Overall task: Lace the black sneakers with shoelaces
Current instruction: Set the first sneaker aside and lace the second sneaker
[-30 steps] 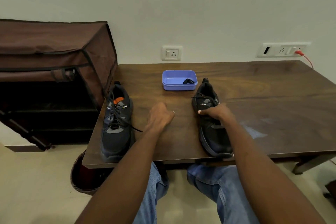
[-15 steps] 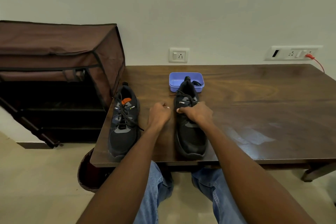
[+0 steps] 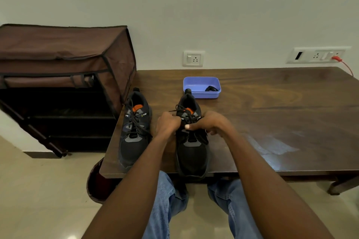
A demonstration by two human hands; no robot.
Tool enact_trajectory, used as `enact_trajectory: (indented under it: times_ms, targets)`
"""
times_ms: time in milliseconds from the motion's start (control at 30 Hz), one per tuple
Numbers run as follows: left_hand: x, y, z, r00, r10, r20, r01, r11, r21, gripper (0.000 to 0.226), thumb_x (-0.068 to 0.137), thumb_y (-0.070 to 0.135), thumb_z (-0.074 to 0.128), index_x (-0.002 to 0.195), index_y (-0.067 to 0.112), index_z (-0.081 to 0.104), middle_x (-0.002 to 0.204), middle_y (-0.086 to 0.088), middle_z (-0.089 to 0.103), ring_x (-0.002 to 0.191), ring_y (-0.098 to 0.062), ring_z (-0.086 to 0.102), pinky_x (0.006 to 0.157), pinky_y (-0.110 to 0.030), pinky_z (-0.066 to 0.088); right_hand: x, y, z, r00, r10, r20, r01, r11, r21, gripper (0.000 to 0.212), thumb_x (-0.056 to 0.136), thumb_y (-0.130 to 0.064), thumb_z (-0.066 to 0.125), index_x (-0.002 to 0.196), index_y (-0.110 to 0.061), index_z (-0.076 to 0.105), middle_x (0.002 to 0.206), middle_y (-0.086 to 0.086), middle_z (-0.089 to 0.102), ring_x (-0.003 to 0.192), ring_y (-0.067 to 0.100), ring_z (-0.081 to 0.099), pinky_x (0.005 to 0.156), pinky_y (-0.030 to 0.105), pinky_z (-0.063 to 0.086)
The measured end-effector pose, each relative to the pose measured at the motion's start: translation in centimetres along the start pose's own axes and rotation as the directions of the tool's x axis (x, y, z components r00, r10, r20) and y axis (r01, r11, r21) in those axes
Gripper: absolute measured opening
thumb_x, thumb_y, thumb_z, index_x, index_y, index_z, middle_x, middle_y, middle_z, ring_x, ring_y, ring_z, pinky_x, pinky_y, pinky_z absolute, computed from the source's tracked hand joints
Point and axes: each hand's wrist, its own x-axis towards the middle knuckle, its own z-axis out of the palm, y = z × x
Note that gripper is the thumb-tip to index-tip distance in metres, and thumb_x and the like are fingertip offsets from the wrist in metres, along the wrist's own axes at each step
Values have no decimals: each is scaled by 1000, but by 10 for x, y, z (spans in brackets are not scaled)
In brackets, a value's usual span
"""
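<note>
Two black sneakers stand on the dark wooden table (image 3: pixel 272 114), toes toward me. The left sneaker (image 3: pixel 135 132) is laced, with loose lace ends draped over its side. The right sneaker (image 3: pixel 191 149) sits near the table's front edge, its toe at the rim. My left hand (image 3: pixel 168 124) grips its left side at the eyelets, fingers closed. My right hand (image 3: pixel 208 123) pinches its black shoelace (image 3: pixel 182 111) at the tongue. Lace loops stick up behind my fingers.
A purple plastic tray (image 3: pixel 201 84) holding a small black item (image 3: pixel 211 88) stands just behind the right sneaker. A brown fabric shoe rack (image 3: pixel 64 75) abuts the table's left end. A red cable (image 3: pixel 345 66) hangs from the wall sockets at the back right.
My right hand slid the right sneaker leftward toward the table's middle and nearer the front edge. My left hand moved from the table onto that sneaker.
</note>
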Motion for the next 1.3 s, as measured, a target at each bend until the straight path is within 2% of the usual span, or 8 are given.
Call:
enact_trajectory:
  times_ms: [233,367,433,600,833,1033,1200,1300]
  targets:
    - [-10,8,-3,992,81,-95,-91,990,-111,8,85,19,59,88,13,64,89,-6,68,88,-26,66,84,-49,58,3,10,-5,979,-70,-189,92,990,106,32,84,-33,76,92,-3,66,82,6,63,73,17,55,69,34,43]
    - [-12,10,-2,972,219,-84,-224,973,-58,68,86,13,64,148,24,38,140,-9,51,126,-28,52,104,-42,47,3,-1,9,976,-155,-152,138,984,-116,30,88,-30,73,72,-17,51,75,0,56,69,13,52,62,27,43]
    - [-10,9,0,951,303,-53,-299,951,80,57,90,10,64,144,20,48,145,-9,45,131,-28,47,101,-34,43,1,-4,9,970,-181,-163,159,978,-137,32,91,-24,69,67,-17,50,70,-1,53,67,13,50,62,27,42]
    - [-6,6,-1,945,306,-114,-300,951,71,12,96,13,59,89,21,65,94,-3,68,89,-19,65,73,-32,53,-2,1,-1,951,-171,-259,198,976,85,26,90,-17,69,67,-10,60,70,8,62,66,15,53,67,35,45]
    - [-2,9,-3,937,268,-222,-296,949,-105,14,89,24,49,86,37,53,83,9,69,81,-14,67,78,-48,58,-10,6,-17,980,-66,-188,155,846,510,18,100,-10,52,83,-10,58,64,3,61,52,12,51,55,27,45]
    - [-5,16,-14,913,148,-381,-329,818,-471,14,99,11,54,112,16,55,91,-5,67,67,-8,62,59,-20,49,-8,16,-32,956,47,-289,190,651,735,9,96,-7,55,89,-11,59,60,-1,46,43,7,31,44,23,25]
    - [-1,10,-39,776,-210,-595,-392,578,-716,18,98,2,43,104,14,55,82,-4,64,56,-9,61,64,-28,55,-1,42,-53,713,218,-666,-9,953,302,11,89,-6,52,85,-3,61,81,13,59,86,33,59,61,32,40]
    - [-2,4,-47,708,-274,-650,-392,614,-686,19,101,5,47,117,11,54,112,-9,65,94,-17,67,80,-21,52,-10,57,-56,552,250,-796,-172,968,184,21,93,-13,54,109,-2,62,107,19,67,103,39,63,77,39,46]
